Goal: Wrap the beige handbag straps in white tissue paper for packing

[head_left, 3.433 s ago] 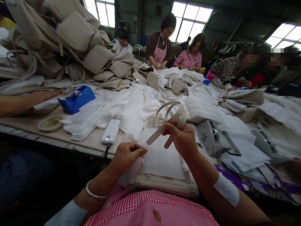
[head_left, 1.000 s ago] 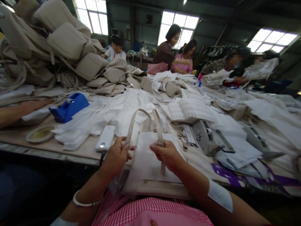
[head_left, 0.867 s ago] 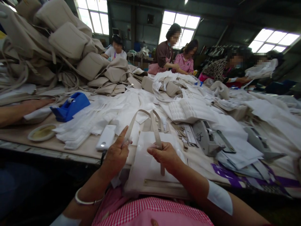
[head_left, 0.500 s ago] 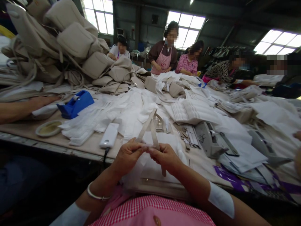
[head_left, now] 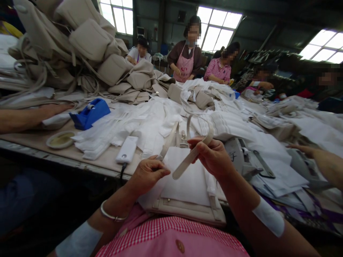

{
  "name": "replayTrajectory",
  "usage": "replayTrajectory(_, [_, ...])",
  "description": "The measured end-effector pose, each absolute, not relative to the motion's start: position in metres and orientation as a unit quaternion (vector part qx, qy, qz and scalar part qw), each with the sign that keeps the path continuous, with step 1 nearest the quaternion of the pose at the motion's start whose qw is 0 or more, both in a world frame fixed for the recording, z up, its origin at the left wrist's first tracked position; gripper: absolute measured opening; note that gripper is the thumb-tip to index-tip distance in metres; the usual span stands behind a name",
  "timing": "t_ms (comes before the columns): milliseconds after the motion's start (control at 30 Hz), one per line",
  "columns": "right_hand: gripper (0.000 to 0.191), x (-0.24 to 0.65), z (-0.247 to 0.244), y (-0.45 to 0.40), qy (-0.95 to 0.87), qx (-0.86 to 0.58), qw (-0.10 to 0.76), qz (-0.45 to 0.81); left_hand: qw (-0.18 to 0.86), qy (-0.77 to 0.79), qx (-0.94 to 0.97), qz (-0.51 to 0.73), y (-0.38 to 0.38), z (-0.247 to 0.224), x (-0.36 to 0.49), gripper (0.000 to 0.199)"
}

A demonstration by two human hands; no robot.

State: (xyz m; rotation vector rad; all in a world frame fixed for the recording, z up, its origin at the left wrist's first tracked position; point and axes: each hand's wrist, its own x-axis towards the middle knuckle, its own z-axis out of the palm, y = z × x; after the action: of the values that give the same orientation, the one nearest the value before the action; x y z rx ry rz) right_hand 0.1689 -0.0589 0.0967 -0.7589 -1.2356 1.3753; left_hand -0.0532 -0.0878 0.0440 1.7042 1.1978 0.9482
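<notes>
My right hand [head_left: 211, 155] is closed around a beige bag strap [head_left: 184, 165], whose rounded free end points down and left, while the rest loops up behind the fingers. My left hand [head_left: 150, 175] is pinched shut, a little left of that strap end and apart from it. Another length of beige strap [head_left: 168, 142] runs down into the left fingers, which partly hide it. Under both hands a beige bag [head_left: 187, 210] lies flat at the table edge, with a white sheet [head_left: 178, 178] over it. A metal buckle [head_left: 183, 138] shows on a strap beyond the sheet.
A blue tape dispenser [head_left: 91, 113], a shallow dish [head_left: 60, 140] and a white power bank [head_left: 127, 149] with a cable sit left. White wrapping sheets [head_left: 150, 117] and heaped beige bags [head_left: 91, 41] lie beyond. Grey tape dispensers [head_left: 237, 160] stand right. Co-workers' arms [head_left: 325, 162] reach in from both sides.
My hands have moved apart. The right went up and right, swinging the strap end out to a slant; the left stayed low. More of the bag and white sheet shows.
</notes>
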Motion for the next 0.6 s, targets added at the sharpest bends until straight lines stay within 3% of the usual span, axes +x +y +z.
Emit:
replayTrajectory(233, [0.011,0.1592,0.0941,-0.0573,-0.59,-0.34,0.587,0.439,0.439,0.479,0.669,0.361,-0.0875,0.0402,-0.0572,0.017])
replayTrajectory(600, [0.01,0.1573,0.0894,-0.06,-0.632,-0.34,0.56,0.415,0.438,0.484,0.668,0.358,-0.087,0.0397,-0.0574,0.018])
